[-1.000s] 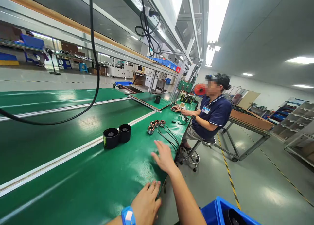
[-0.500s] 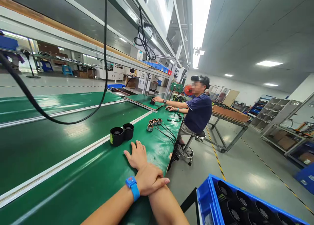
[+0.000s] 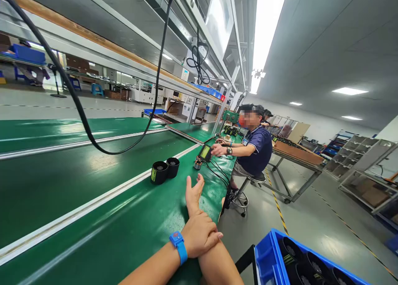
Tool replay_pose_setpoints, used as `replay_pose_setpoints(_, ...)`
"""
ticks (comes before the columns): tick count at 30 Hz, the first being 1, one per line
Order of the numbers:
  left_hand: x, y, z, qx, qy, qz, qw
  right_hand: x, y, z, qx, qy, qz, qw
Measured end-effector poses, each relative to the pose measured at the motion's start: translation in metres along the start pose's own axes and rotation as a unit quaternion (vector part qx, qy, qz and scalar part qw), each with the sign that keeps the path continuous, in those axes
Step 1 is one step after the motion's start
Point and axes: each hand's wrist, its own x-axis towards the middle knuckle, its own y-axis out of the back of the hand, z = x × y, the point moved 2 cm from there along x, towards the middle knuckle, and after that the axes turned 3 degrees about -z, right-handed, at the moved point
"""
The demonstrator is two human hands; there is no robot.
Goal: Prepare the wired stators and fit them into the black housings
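My left hand (image 3: 202, 234), with a blue band on its wrist, lies wrapped over my right forearm. Beyond it, my right hand (image 3: 195, 192) is raised over the green bench (image 3: 168, 210), thumb and fingers apart, holding nothing. Two black cylindrical housings, a nearer one (image 3: 159, 173) and a farther one (image 3: 173, 167), stand side by side to the left of that hand. Farther along, a person's hand (image 3: 218, 150) holds another black housing (image 3: 205, 153) with a green label, tilted above a copper-wound part (image 3: 197, 164) that it partly hides.
A co-worker (image 3: 259, 146) sits on a stool at the bench's right edge. Black cables (image 3: 219, 173) run over that edge. A blue crate (image 3: 264, 252) of black housings stands at lower right. One black cable (image 3: 113, 152) hangs in a loop in front of the shelf frame.
My right hand has lifted and turned from lying palm down to thumb up. The co-worker has brought a black housing nearer, over the copper-wound parts. The view has shifted slightly.
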Motion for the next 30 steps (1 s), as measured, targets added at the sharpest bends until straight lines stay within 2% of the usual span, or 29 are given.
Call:
replay_pose_setpoints(4,0.001,0.000,0.003,-0.026,-0.008,-0.005,1.000,0.014,0.014,0.015,-0.005,-0.091,0.093,0.991)
replay_pose_setpoints(6,0.001,-0.001,0.005,-0.047,-0.016,-0.010,0.999,0.019,0.022,0.022,-0.015,-0.117,0.121,0.986)
replay_pose_setpoints(11,-0.002,0.000,0.007,-0.093,-0.021,-0.003,0.995,0.030,0.040,0.029,-0.026,-0.134,0.134,0.982)
replay_pose_setpoints(14,-0.008,0.009,0.006,-0.108,0.004,0.024,0.994,0.040,0.045,0.026,0.000,-0.134,0.117,0.984)
replay_pose_setpoints(18,-0.033,0.038,-0.009,-0.129,0.106,0.103,0.981,0.049,0.043,0.024,0.070,-0.157,0.074,0.982)
replay_pose_setpoints(22,-0.074,0.079,-0.040,-0.164,0.238,0.199,0.937,0.044,0.036,0.016,0.201,-0.173,0.006,0.964)
replay_pose_setpoints(26,-0.102,0.115,-0.064,-0.215,0.336,0.263,0.878,0.021,0.025,-0.021,0.365,-0.156,-0.139,0.907)
replay_pose_setpoints(28,-0.109,0.128,-0.065,-0.251,0.361,0.278,0.854,0.003,0.020,-0.049,0.421,-0.143,-0.211,0.870)
replay_pose_setpoints(30,-0.116,0.139,-0.057,-0.286,0.372,0.282,0.837,-0.019,0.015,-0.079,0.457,-0.135,-0.274,0.836)
